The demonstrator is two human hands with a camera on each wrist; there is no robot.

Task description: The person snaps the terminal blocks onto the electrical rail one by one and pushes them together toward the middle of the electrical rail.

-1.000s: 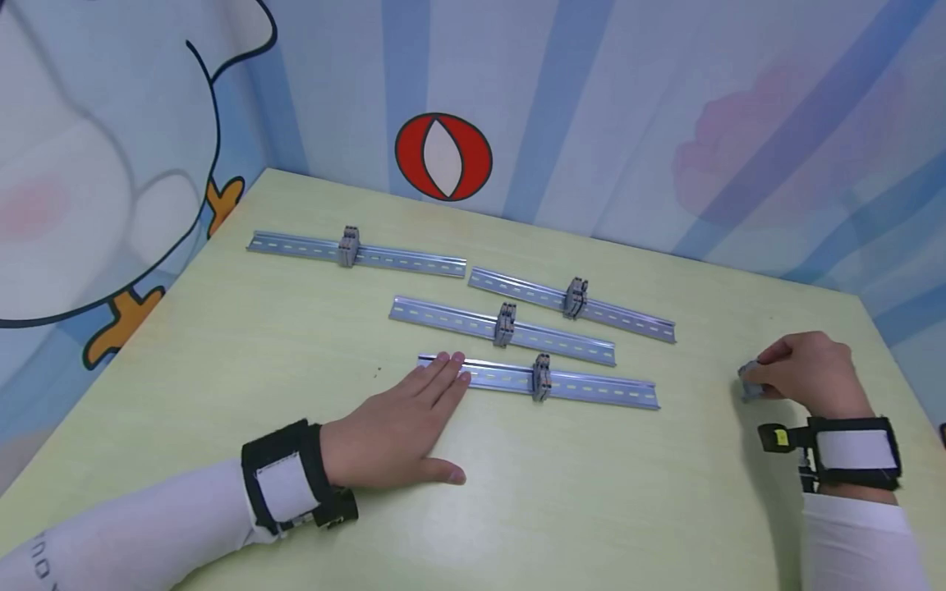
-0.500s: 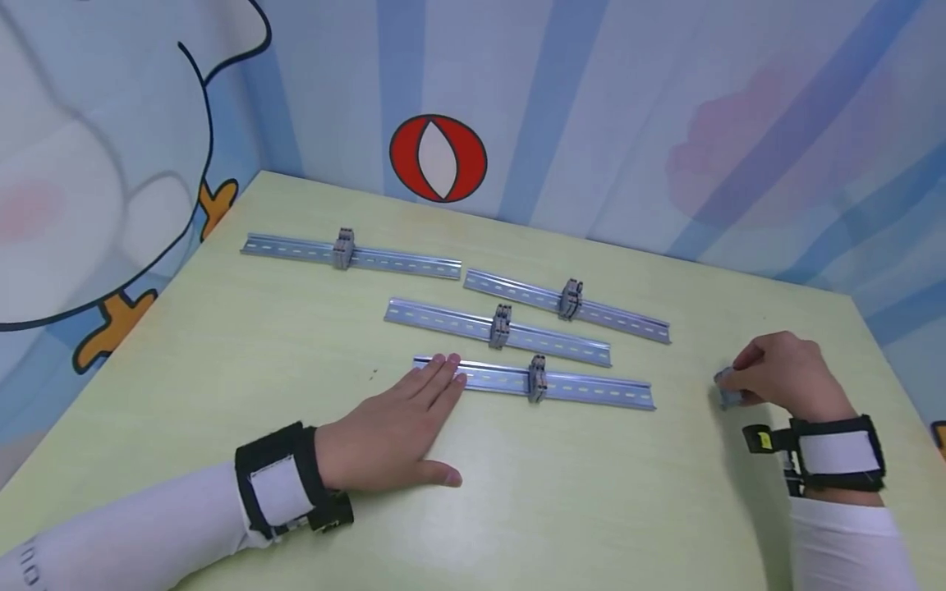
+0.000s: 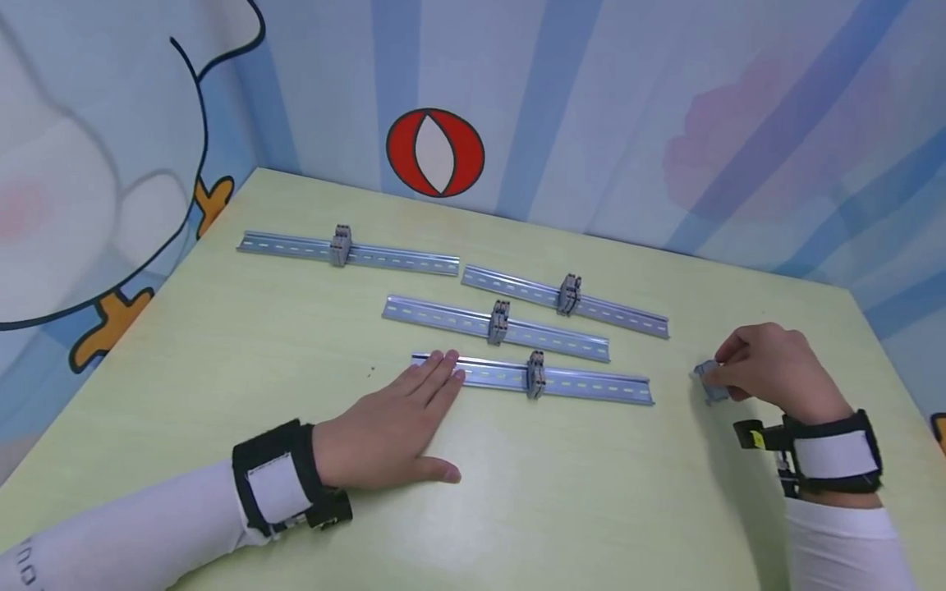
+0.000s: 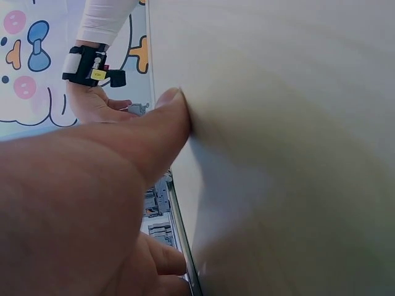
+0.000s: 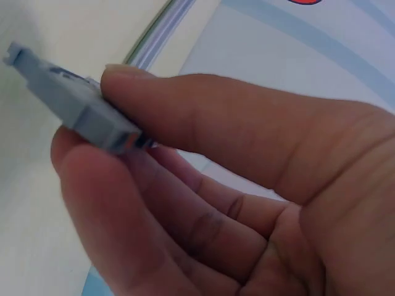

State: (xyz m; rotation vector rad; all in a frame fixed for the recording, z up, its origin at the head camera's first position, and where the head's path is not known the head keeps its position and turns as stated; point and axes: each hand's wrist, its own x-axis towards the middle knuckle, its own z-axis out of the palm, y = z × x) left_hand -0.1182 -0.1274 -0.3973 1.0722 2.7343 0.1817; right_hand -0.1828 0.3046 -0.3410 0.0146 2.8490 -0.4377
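My left hand (image 3: 388, 431) lies flat on the table with its fingertips resting on the left end of the nearest slotted metal DIN rail (image 3: 602, 388). A grey terminal block (image 3: 535, 375) stands upright near the middle of that rail. At the right, my right hand (image 3: 779, 369) pinches another grey terminal block (image 3: 711, 382) between thumb and fingers, just right of the rail's end. In the right wrist view this held terminal block (image 5: 80, 108) is tilted, with a small orange mark at one end. The thumb covers part of it.
Behind the nearest rail lie a middle DIN rail (image 3: 436, 313), a back right rail (image 3: 621, 313) and a back left rail (image 3: 402, 258). Each carries an upright grey terminal block near its middle. A printed wall panel (image 3: 547, 107) borders the table's far edge.
My right hand has moved left with the pinched terminal block, closer to the nearest rail's right end. The left hand stays on its rail. The head view has shifted slightly.
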